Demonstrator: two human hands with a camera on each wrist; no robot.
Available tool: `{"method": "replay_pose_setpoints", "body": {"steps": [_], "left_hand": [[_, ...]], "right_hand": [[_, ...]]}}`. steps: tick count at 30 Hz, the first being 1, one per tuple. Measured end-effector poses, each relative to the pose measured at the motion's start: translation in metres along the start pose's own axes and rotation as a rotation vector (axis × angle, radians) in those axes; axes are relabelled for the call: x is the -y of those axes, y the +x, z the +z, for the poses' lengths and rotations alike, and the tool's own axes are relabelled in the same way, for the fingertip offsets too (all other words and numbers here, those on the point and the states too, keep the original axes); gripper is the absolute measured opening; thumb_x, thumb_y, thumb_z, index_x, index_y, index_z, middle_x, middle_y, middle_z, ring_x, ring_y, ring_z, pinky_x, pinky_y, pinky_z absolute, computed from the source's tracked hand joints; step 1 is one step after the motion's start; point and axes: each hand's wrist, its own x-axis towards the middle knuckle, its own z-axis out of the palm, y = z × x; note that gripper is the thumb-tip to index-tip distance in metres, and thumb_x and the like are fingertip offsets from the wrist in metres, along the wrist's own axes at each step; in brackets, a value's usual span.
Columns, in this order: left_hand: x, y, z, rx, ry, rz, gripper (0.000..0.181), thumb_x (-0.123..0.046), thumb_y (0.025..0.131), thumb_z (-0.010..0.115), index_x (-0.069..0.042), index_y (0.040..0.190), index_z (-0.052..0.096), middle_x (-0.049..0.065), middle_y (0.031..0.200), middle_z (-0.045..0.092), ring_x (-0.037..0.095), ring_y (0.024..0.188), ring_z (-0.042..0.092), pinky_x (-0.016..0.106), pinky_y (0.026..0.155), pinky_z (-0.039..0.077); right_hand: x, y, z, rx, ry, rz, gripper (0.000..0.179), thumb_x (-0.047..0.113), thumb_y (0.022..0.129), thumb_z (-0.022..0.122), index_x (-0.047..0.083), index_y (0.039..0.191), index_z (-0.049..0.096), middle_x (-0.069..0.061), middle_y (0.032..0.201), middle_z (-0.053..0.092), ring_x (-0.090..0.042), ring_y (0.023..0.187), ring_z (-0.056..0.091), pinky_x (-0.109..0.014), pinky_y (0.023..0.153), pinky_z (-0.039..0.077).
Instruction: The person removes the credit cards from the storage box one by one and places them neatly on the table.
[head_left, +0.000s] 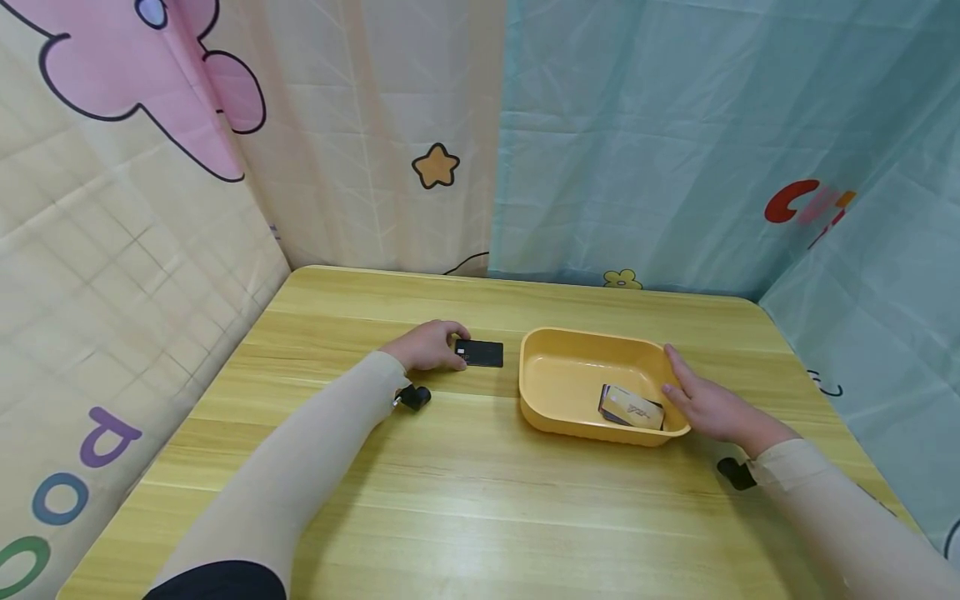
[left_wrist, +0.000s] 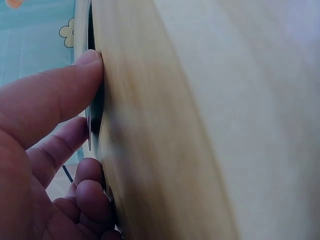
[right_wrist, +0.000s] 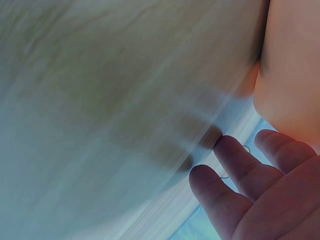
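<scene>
Remotely, I'm watching the left hand (head_left: pixel 429 346) pinching the left end of a flat, black, rectangular card (head_left: pixel 484 353) on the pale wood-grain table (head_left: pixel 480 508). The right hand (head_left: pixel 711 405) is touching the right end of a yellow-orange, rounded rectangular tray (head_left: pixel 558 385), where a small cream-topped stack of cards (head_left: pixel 636 408) is lying near the front-right corner.

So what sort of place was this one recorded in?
Probably a curtained-off tabletop recording corner: cartoon-printed curtains hang around the far side and both flanks of a wood-grain table, which holds just a yellow tray of cards and a black card.
</scene>
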Motion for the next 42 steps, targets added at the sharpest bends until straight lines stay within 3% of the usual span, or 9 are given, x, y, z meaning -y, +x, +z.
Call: {"method": "replay_pose_setpoints", "body": {"steps": [11,24,35,42], "left_hand": [[-0.003,-0.002,0.0,0.004,0.007,0.003,0.055,-0.028,0.09,0.085,-0.018,0.14,0.063,0.008,0.107,0.056,0.023,0.094,0.053,0.036,0.082,0.041],[-0.006,-0.003,0.0,0.002,0.0,-0.009,0.054,-0.029,0.091,0.084,-0.02,0.14,0.064,0.01,0.123,0.059,0.028,0.112,0.052,0.043,0.103,0.041],[-0.005,0.0,0.0,0.008,0.018,-0.013,0.055,-0.032,0.091,0.084,-0.02,0.14,0.063,0.009,0.123,0.059,0.028,0.112,0.052,0.043,0.103,0.042],[-0.011,-0.003,-0.01,0.001,0.003,0.003,0.069,-0.037,0.092,0.081,-0.016,0.151,0.053,0.012,0.124,0.061,0.027,0.109,0.056,0.043,0.098,0.046]], "right_hand": [[0.001,-0.002,-0.001,0.004,0.008,-0.007,0.078,0.034,0.116,0.036,-0.002,0.165,-0.012,-0.039,0.168,0.006,-0.063,0.149,0.023,-0.074,0.117,0.025],[0.002,-0.003,-0.002,-0.001,0.001,-0.007,0.078,0.034,0.116,0.036,-0.002,0.165,-0.012,-0.039,0.168,0.006,-0.064,0.149,0.024,-0.074,0.117,0.025],[0.004,-0.004,-0.002,-0.001,-0.001,-0.01,0.077,0.033,0.116,0.036,-0.001,0.165,-0.013,-0.039,0.168,0.006,-0.064,0.149,0.024,-0.074,0.117,0.025],[0.005,-0.002,-0.002,0.006,-0.004,-0.001,0.078,0.034,0.116,0.036,-0.001,0.165,-0.012,-0.038,0.169,0.006,-0.062,0.15,0.024,-0.073,0.118,0.025]]}}
